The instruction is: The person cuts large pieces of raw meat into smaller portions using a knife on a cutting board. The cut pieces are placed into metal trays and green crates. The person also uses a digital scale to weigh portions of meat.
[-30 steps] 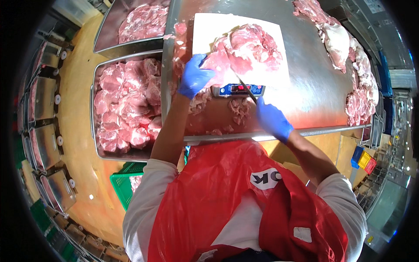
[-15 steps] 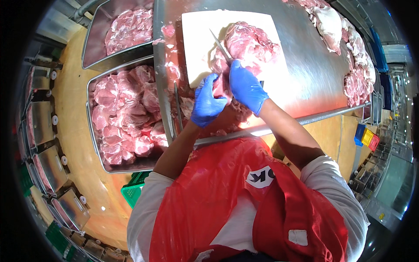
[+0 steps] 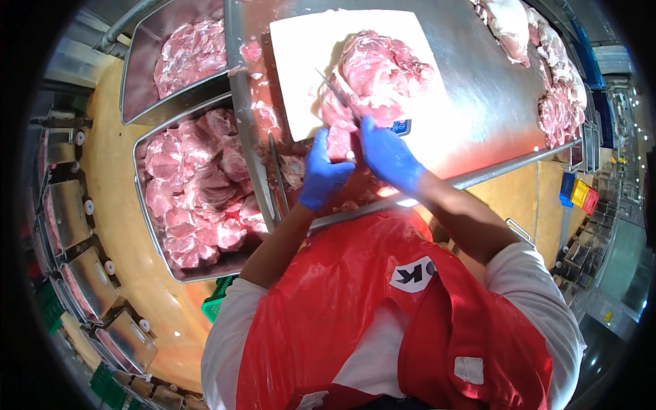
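Observation:
A large piece of raw pink meat lies on a white cutting board. From its near left side a strip of meat hangs toward me. My left hand, in a blue glove, pinches the near end of that strip between thumb and fingers. My right hand, also gloved in blue, is closed round a knife; the handle is hidden in the fist. The blade points up and left, resting against the meat where the strip meets the larger piece.
Two metal bins, a nearer one and a farther one, hold meat at the left. A sharpening steel lies along the steel table's left side. Large cuts lie at far right. A blue button panel shows beside the board.
The view has shifted slightly. The strip has been drawn nearer to me, and it stretches more openly between the blade and my left hand. Both hands keep their grip.

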Demonstrator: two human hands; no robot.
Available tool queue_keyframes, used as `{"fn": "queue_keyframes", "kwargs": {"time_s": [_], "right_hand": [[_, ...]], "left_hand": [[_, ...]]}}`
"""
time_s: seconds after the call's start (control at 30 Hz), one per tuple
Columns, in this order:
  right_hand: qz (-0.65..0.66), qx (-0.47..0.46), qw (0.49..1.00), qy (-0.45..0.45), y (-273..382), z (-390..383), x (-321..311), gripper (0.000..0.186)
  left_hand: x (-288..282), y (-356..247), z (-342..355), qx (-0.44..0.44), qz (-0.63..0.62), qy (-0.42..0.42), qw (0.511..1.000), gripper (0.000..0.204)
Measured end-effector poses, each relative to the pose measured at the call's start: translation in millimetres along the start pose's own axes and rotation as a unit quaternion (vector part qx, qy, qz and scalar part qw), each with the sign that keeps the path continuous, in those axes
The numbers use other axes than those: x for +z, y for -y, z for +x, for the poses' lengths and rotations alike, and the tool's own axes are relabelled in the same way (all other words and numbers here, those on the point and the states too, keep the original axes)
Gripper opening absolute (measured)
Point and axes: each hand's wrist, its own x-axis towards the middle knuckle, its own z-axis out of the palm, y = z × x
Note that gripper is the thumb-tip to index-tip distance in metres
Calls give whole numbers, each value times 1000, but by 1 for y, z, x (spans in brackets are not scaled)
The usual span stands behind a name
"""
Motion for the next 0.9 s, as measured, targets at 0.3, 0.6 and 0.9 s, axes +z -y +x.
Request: {"fn": "queue_keyframes", "kwargs": {"time_s": [0.3,0.6,0.9], "right_hand": [[-50,-53,997,1,-25,-15,0,21],[-40,4,999,36,-83,-79,13,33],[315,9,949,-15,50,64,-4,28]], "left_hand": [[-19,-41,14,-19,0,91,996,43],[-119,-79,4,-131,-198,105,966,56],[-99,-173,38,104,-36,58,992,47]]}}
